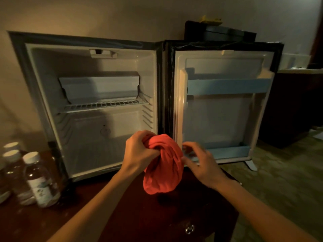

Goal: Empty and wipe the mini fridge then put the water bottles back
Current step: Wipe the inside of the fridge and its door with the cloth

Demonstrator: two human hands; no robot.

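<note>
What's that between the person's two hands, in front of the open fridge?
In the head view, a bunched red cloth hangs between them: the left hand grips its top, and the right hand touches its side with its fingers.

Dim room around a dark wooden tabletop (132, 215)

A metal knob (189, 229) sits on the tabletop's front face. Right of the tabletop lies patterned carpet (279, 180); beyond it stands a dark cabinet (293, 105). Behind the tabletop rises a plain wall (104, 16), with a yellow object (210, 20) on a dark box (222, 33).
</note>
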